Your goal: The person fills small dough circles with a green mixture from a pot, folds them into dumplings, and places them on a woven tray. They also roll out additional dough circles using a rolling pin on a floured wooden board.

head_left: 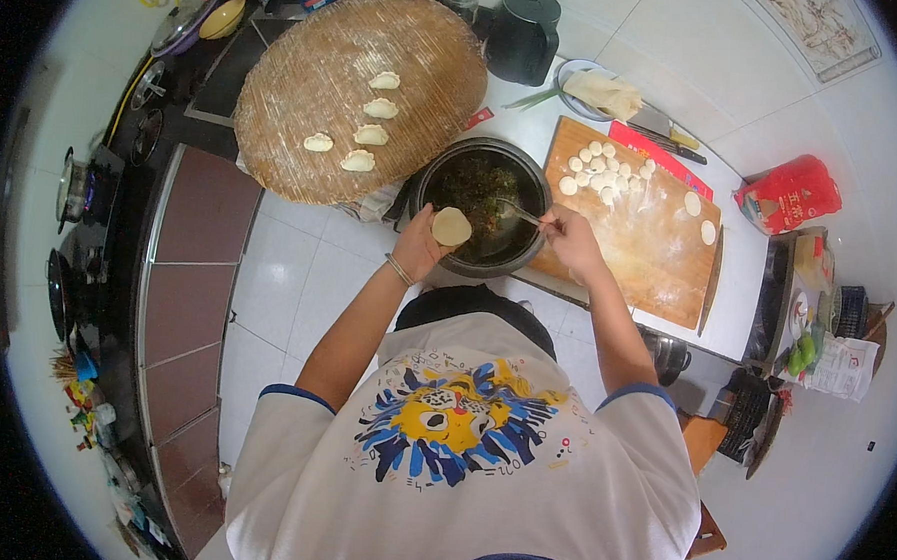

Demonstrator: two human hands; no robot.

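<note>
The fingers of the left hand [418, 247] are closed around the left and lower edge of a round dough wrapper [452, 227] near the middle of the frame; how those beneath it are bent, I cannot tell. The fingers of the right hand [568, 237], just right of centre, are clamped on the handle of a metal spoon [518, 213].

Largest of the things around them is the white table [738, 293], filling much of the right half of the frame. A round woven tray [297, 83], dusted with flour, covers the upper left. The wooden cutting board [620, 257] lies on the table at centre right, floury too. Between tray and board, at upper centre, stands the dark round basin [494, 265], with both hands at its near side. A red bag [790, 195] sits at the right, and a black kettle [522, 35] at the top centre.

Inside the basin is a dark green filling [472, 189]; the spoon's head dips into it, while the wrapper is at the basin's lower left edge. Five folded dumplings [380, 108] lie apart on the tray. Smallest are two flat dough discs [709, 232] at the board's right and a cluster of little dough pieces [598, 166] on its upper part.
</note>
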